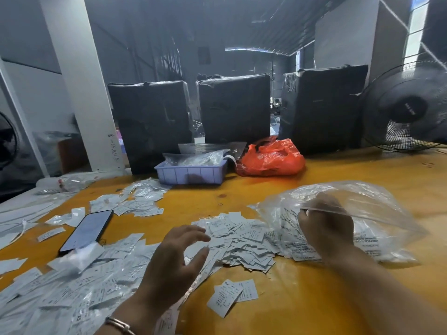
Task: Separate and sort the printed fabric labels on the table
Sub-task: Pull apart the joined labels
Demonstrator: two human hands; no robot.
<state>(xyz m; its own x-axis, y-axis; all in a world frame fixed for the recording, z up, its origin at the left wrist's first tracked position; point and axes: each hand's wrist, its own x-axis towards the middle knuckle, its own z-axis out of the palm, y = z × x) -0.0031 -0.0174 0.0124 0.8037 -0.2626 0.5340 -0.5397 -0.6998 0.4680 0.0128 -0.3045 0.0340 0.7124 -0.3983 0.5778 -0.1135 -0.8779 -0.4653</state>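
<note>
hands (174,259): 2 | black bundles (150,122): 3 | fans (408,107): 2 | phone (87,230): 1 | tray (191,174): 1 | red bag (271,158): 1 | clear bag (377,209): 1 | labels (242,240): too many to count

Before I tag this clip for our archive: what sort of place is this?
Most likely a garment or packing workshop. Heaps of printed fabric labels cover a worn yellow table, black-wrapped bales stand behind it, and an industrial fan sits at the right under a high, dim roof.
</note>
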